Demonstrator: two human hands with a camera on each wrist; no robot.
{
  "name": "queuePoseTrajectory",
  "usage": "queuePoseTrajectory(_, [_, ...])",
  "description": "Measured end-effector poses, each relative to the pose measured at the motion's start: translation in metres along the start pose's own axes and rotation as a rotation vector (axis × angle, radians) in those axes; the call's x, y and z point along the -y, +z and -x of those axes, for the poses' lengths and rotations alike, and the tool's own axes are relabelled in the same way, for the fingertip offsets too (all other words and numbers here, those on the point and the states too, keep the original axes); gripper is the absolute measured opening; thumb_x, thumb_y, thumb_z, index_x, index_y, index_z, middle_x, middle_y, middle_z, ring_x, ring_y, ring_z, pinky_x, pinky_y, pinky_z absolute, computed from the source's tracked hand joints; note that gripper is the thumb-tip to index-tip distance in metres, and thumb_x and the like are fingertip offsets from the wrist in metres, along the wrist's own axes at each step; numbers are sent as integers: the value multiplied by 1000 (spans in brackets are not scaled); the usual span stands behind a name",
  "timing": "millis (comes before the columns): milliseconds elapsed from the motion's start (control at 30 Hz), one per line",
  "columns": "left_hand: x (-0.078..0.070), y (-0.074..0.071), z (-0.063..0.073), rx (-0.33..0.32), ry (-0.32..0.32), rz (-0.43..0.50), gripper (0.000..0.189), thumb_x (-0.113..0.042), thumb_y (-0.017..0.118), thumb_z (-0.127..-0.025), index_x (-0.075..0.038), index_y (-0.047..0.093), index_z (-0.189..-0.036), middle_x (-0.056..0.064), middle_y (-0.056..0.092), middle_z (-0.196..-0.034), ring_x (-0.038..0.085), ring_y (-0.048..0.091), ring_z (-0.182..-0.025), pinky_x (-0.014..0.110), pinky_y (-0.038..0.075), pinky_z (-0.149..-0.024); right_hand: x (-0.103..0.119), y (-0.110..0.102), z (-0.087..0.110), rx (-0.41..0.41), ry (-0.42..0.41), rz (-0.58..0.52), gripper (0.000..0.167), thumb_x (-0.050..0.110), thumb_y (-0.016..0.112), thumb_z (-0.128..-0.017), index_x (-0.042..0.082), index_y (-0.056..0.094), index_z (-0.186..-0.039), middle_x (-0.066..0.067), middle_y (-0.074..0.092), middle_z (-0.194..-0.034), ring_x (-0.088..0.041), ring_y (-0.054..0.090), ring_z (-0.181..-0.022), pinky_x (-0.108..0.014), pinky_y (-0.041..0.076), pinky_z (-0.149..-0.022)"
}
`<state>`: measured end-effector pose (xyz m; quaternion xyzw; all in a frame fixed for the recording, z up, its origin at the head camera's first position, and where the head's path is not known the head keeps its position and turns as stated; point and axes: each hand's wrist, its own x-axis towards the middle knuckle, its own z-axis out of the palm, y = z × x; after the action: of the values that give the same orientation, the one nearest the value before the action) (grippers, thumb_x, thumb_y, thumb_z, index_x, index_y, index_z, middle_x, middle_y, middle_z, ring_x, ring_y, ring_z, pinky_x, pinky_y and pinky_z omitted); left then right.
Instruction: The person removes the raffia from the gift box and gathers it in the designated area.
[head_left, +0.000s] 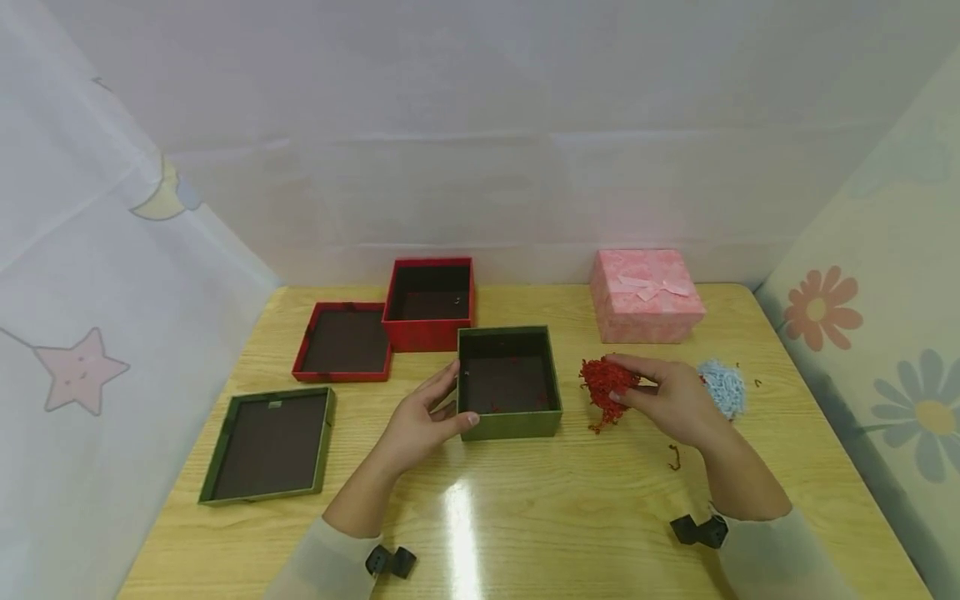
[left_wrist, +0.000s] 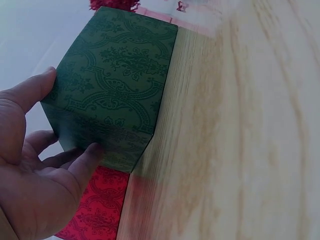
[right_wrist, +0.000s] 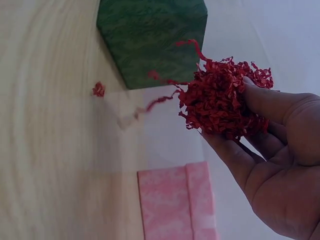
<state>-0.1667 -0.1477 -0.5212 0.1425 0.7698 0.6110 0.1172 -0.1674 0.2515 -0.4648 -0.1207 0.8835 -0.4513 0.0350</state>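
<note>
Our left hand [head_left: 420, 425] grips the green box [head_left: 510, 383] on the table [head_left: 525, 517], our right hand [head_left: 675, 400] pinches red shreds [head_left: 606, 385] just beside it, and the box looks nearly bare, filling barely begun.

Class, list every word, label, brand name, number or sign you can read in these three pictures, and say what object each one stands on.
None: no readable text in any view.
The green box and red box carry only an ornamental pattern.
The pink box shows only a bow.
The curtains bear only star, moon and flower pictures.
</note>
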Motion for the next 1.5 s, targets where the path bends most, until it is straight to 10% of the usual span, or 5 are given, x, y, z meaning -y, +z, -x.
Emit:
queuePoseTrajectory(200, [0,-1,0,0,1,3,89,-35,84,-90,-38,31,-161,-9,23,-169,23,31,-153,44,44,-115,-20,-3,13,-11,-16,49,47,11,77,-96,14,66,-142,-14,66,-137,-25,72,-110,-27,63,-80])
queuePoseTrajectory(600, [-1,0,1,-1,-9,8,89,-32,84,-90,-37,31,-162,-9,23,-169,23,30,-153,41,44,-115,-51,-16,41,-31,37,227,49,13,78,-95,11,66,-142,-20,70,-126,-33,72,-104,-25,54,-57])
queuePoseTrajectory(1500, [0,0,0,12,2,12,94,-32,83,-91,-24,27,-166,-5,20,-170,27,31,-152,42,43,-115,-64,-23,68,-16,88,339,60,27,81,-93,6,60,-145,-23,70,-126,-43,70,-109,-36,59,-73])
